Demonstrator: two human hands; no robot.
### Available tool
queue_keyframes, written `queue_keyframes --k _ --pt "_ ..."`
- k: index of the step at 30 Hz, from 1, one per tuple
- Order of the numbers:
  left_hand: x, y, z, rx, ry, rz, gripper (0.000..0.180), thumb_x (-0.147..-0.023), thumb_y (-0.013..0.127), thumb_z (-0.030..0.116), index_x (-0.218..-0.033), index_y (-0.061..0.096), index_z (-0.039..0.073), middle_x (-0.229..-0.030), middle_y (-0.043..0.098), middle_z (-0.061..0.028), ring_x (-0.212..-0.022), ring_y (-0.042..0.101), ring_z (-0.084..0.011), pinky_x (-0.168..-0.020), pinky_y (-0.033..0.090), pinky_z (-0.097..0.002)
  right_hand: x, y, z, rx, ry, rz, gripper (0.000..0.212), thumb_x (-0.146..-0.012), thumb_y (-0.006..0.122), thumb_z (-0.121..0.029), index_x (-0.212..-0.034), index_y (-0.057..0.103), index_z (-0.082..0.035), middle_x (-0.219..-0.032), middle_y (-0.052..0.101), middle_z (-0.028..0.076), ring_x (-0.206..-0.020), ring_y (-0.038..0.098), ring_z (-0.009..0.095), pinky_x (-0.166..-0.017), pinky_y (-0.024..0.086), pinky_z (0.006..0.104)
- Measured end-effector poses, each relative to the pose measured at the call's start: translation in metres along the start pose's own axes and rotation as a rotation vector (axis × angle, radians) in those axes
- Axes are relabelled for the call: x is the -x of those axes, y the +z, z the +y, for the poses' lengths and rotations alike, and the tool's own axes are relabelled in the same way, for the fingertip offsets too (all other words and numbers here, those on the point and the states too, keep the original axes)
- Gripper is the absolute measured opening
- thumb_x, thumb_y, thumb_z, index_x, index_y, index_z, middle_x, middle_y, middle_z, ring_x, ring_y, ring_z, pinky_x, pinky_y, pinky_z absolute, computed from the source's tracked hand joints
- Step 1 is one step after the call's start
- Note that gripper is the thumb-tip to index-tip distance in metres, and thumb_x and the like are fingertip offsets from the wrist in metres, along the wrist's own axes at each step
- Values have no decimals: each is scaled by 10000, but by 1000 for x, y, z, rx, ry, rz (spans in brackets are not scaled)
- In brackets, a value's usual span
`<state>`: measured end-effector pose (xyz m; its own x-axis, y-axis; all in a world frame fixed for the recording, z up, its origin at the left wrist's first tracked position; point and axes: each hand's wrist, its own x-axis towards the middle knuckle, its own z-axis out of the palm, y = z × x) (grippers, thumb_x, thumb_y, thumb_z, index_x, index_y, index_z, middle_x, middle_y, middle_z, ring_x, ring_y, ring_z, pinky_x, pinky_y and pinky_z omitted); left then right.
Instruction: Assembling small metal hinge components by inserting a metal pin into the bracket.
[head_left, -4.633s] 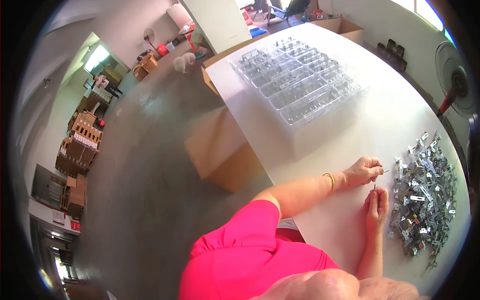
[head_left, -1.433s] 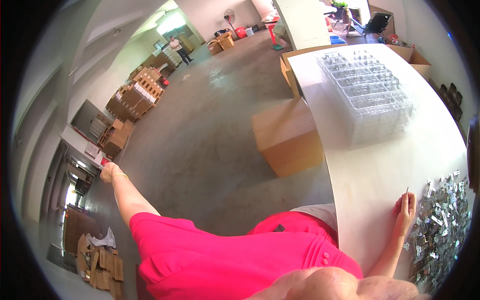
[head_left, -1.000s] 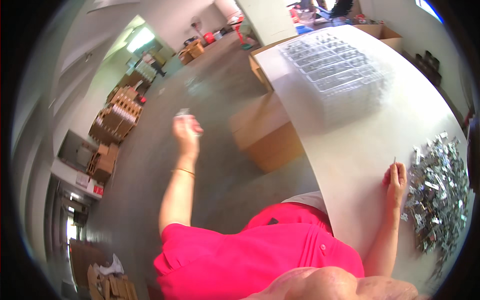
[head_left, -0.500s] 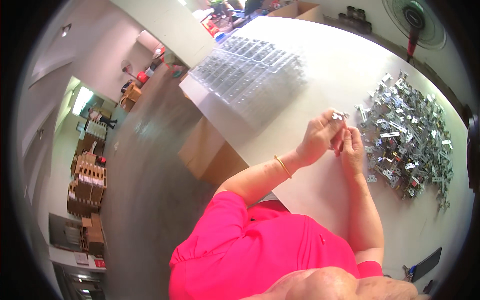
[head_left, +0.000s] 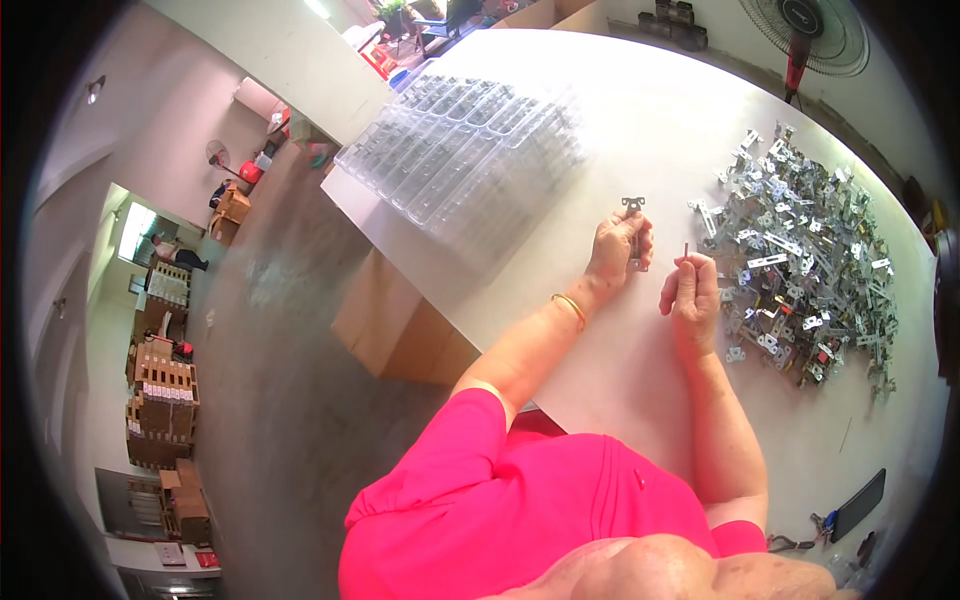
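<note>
My left hand (head_left: pixel 618 250) is closed around a flat metal bracket (head_left: pixel 633 203), whose notched end sticks up past the fingers while its lower end shows below them. To its right, my right hand (head_left: pixel 693 293) pinches a thin, reddish-brown pin (head_left: pixel 686 248) between thumb and fingers. The two hands are apart, above the white table (head_left: pixel 610 375). Just beyond my right hand lies a wide heap of small silvery metal parts (head_left: pixel 800 270), flat brackets and plates among them.
Clear plastic trays (head_left: pixel 400 185) with compartments holding parts are stacked at the table's far left. A cardboard box (head_left: pixel 400 325) stands below the left edge. Pliers (head_left: pixel 790 544) and a dark phone-like slab (head_left: pixel 860 506) lie at the near right. A fan (head_left: pixel 800 15) stands beyond the table.
My hands were close together and have separated. The left one has moved left, turning the bracket upright; the pin now shows in my right hand. The whole view has shifted slightly.
</note>
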<state>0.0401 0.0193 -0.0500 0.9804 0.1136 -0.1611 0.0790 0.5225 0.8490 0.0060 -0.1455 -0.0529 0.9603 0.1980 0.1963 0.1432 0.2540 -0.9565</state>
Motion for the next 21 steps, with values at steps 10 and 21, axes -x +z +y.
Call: queue_keyframes --k 10,21 --pt "-3 -11 -11 34 -14 -74 205 -1070 521 236 -973 556 58 -725 608 -53 -526 574 -156 -466 478 -291 0 -1 8 18 17 -25 141 -1127 457 -208 -1115 520 -83 -706 530 -8 -551 469 55 -495 393 206" --pt "0 -15 -6 66 -11 -87 195 -1065 531 239 -960 568 80 -704 597 -41 -499 554 -144 -446 443 -274 -1 5 8 27 -5 -21 139 -1133 432 -191 -1122 525 -89 -697 503 -10 -549 437 57 -504 370 198"
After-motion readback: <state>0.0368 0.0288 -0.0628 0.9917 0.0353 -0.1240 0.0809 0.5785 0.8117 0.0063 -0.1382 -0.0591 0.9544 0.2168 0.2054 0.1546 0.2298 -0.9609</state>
